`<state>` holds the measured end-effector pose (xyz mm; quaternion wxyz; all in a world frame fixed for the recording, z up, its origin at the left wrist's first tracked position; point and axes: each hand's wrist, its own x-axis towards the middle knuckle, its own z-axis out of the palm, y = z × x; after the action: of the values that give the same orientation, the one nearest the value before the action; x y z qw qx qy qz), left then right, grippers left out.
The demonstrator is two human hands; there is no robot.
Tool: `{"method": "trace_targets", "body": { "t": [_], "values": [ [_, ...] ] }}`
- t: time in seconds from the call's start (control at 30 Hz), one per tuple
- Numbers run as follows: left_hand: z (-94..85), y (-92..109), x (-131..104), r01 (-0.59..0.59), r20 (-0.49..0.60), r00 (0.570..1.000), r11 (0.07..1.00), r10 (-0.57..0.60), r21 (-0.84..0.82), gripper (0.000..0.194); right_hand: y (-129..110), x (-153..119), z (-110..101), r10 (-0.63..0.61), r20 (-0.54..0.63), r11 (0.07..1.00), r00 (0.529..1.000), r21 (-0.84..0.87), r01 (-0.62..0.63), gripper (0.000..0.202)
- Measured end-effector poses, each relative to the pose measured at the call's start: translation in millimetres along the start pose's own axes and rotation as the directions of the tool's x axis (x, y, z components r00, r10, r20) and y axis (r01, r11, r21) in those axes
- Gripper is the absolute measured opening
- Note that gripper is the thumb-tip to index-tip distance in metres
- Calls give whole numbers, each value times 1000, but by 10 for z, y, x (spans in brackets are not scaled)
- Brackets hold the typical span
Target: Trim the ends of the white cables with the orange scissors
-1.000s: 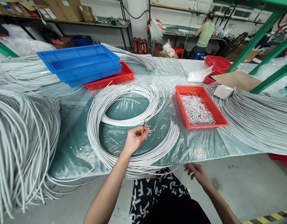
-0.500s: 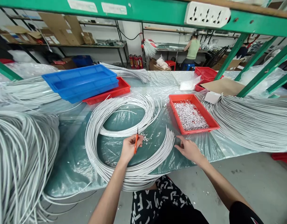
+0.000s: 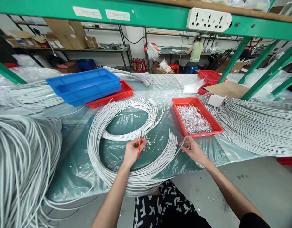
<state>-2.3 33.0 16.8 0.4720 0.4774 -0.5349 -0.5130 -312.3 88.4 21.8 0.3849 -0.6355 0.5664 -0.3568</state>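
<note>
My left hand [image 3: 134, 150] is closed around an orange-handled tool [image 3: 139, 146], its dark tip pointing up. My right hand [image 3: 193, 150] pinches the end of one white cable [image 3: 179, 149], pulled slightly apart from the right end of a coiled cable bundle [image 3: 157, 165]. This bundle curves across the table in front of me, under my left forearm. A second white coil [image 3: 122, 137] lies behind it. Small pale bits [image 3: 149, 142] are scattered just right of the tool. Behind my right hand sits a red tray [image 3: 217, 130] holding many small shiny pieces [image 3: 193, 120].
Large cable bundles lie at the left [image 3: 24, 158] and right [image 3: 262, 126]. Blue trays [image 3: 84, 85] rest on a red tray [image 3: 123, 90] at the back left. A green frame [image 3: 160, 15] with a socket strip [image 3: 209, 20] crosses above. A person [image 3: 195, 52] sits far behind.
My right hand has closed on one cable end and drawn it a little right, away from the bundle. My left hand still holds the orange tool in nearly the same place.
</note>
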Motion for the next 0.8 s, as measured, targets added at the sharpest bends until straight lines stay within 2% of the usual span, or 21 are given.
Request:
{"method": "trace_targets", "body": {
  "t": [0.07, 0.17, 0.33, 0.4, 0.47, 0.6, 0.8],
  "values": [
    [-10, -33, 7, -9, 16, 1000, 1000, 9, 16, 20, -74, 2, 36, 4, 38, 973, 999, 232, -13, 29],
    [-10, -41, 10, -12, 22, 1000, 999, 11, 42, 23, -245, 82, 140, -16, 72, 922, 997, 387, -13, 32],
    [26, 29, -5, -11, 24, 1000, 999, 10, 54, 31, -498, 419, 419, -205, 62, 919, 977, 354, 171, 33],
    [35, 47, -12, -21, 20, 1000, 997, 20, 69, 33, -552, 587, 567, -249, 91, 916, 964, 347, 204, 37],
    [34, 54, -20, -38, 5, 999, 995, 38, 88, 34, -579, 740, 723, -252, 148, 896, 956, 410, 172, 43],
    [10, 58, -38, -83, 31, 996, 983, 79, 164, 35, -575, 907, 959, -213, 267, 822, 940, 569, 25, 44],
    [34, 46, -49, -143, 165, 982, 936, 94, 320, 32, -469, 864, 985, -226, 323, 782, 919, 623, -27, 42]
  ]
}}
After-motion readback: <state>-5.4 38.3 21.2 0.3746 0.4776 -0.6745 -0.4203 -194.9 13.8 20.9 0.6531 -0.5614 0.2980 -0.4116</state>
